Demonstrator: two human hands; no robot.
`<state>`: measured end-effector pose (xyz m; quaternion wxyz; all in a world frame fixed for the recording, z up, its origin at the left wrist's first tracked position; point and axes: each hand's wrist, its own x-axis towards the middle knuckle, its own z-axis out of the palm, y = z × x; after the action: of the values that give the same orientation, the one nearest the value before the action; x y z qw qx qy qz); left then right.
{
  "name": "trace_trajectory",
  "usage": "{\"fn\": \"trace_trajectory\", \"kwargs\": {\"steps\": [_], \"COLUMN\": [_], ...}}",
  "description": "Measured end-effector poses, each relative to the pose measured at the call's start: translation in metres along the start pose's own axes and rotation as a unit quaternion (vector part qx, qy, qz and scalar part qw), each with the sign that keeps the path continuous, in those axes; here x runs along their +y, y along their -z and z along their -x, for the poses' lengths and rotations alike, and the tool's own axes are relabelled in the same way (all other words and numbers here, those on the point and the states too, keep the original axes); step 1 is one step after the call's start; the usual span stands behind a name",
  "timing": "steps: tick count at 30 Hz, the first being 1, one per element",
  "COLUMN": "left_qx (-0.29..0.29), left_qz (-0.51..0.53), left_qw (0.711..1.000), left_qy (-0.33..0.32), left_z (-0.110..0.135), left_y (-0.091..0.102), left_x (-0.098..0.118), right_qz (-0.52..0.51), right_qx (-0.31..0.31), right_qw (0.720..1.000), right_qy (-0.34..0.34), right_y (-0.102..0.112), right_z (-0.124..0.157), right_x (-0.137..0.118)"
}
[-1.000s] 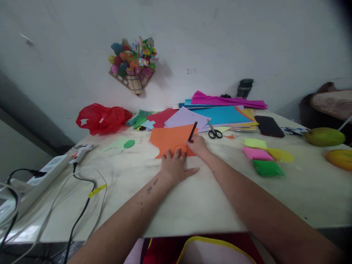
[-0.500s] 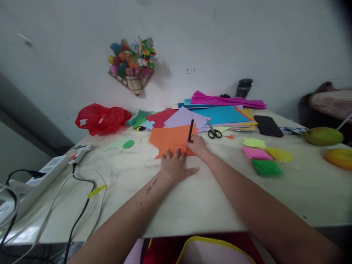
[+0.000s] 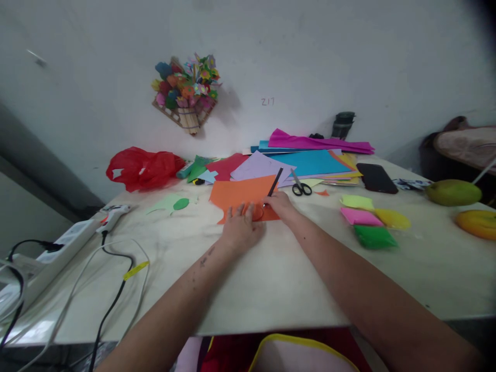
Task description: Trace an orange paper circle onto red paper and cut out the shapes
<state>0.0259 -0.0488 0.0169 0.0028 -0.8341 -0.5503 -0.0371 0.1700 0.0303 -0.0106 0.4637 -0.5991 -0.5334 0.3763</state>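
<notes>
An orange paper sheet (image 3: 236,194) lies on the pale table (image 3: 271,279) in front of me. My left hand (image 3: 240,227) rests flat on its near edge, fingers spread, pressing on a small round orange piece (image 3: 256,211). My right hand (image 3: 281,204) is closed around a black pencil (image 3: 275,182), its tip down on the paper right beside the round piece.
Black scissors (image 3: 301,187), stacked coloured paper (image 3: 310,160) and a black phone (image 3: 376,178) lie behind. Green, pink and yellow packets (image 3: 374,225) and two mangoes (image 3: 453,192) sit right. A red plastic bag (image 3: 141,166), power strip (image 3: 58,248) and cables (image 3: 112,289) occupy the left.
My left hand has slid a little left and forward on the orange sheet. The pencil has tilted back to the right after standing more upright.
</notes>
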Motion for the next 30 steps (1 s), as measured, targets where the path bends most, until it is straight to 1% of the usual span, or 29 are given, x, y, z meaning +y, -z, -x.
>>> {"fn": "trace_trajectory", "kwargs": {"steps": [2,5,6,9,11,13,16,19,21,23,27,28,30], "left_qx": [0.005,0.010,0.009,0.006,0.007,0.015,0.034,0.048,0.054,0.050,0.014,0.003,-0.014], "left_qz": [0.009,0.035,0.044,0.070,0.087,0.099,0.112,0.132,0.158,0.214,0.345,0.359,0.364], "left_qw": [1.000,0.999,0.999,0.998,0.996,0.995,0.993,0.989,0.986,0.976,0.936,0.929,0.927], "left_qy": [-0.004,-0.001,0.000,0.001,0.003,0.010,0.029,0.035,0.021,-0.005,-0.074,-0.085,-0.091], "left_z": [-0.003,-0.005,-0.005,-0.006,-0.007,-0.008,-0.011,-0.016,-0.018,-0.020,-0.019,-0.018,-0.017], "left_y": [0.000,0.001,0.001,0.000,-0.001,-0.003,-0.005,-0.009,-0.013,-0.017,-0.020,-0.019,-0.016], "left_x": [-0.007,-0.014,-0.016,-0.016,-0.016,-0.017,-0.021,-0.029,-0.036,-0.045,-0.060,-0.062,-0.065], "right_qz": [-0.075,-0.120,-0.125,-0.145,-0.124,-0.099,-0.046,-0.010,0.004,0.021,0.054,0.059,0.063], "right_qx": [-0.006,-0.027,-0.034,-0.067,-0.106,-0.133,-0.171,-0.175,-0.172,-0.173,-0.170,-0.169,-0.171], "right_qw": [0.997,0.992,0.991,0.986,0.982,0.977,0.972,0.972,0.972,0.971,0.968,0.968,0.967], "right_qy": [-0.027,-0.032,-0.022,0.042,0.097,0.133,0.153,0.157,0.160,0.165,0.175,0.176,0.179], "right_y": [0.000,0.002,0.003,0.006,0.006,0.005,0.003,0.001,0.000,-0.002,-0.005,-0.006,-0.007], "right_z": [-0.004,-0.002,0.000,0.014,0.025,0.032,0.036,0.035,0.033,0.031,0.028,0.028,0.027], "right_x": [0.000,-0.001,-0.002,-0.004,-0.005,-0.006,-0.008,-0.007,-0.005,-0.002,0.004,0.005,0.007]}}
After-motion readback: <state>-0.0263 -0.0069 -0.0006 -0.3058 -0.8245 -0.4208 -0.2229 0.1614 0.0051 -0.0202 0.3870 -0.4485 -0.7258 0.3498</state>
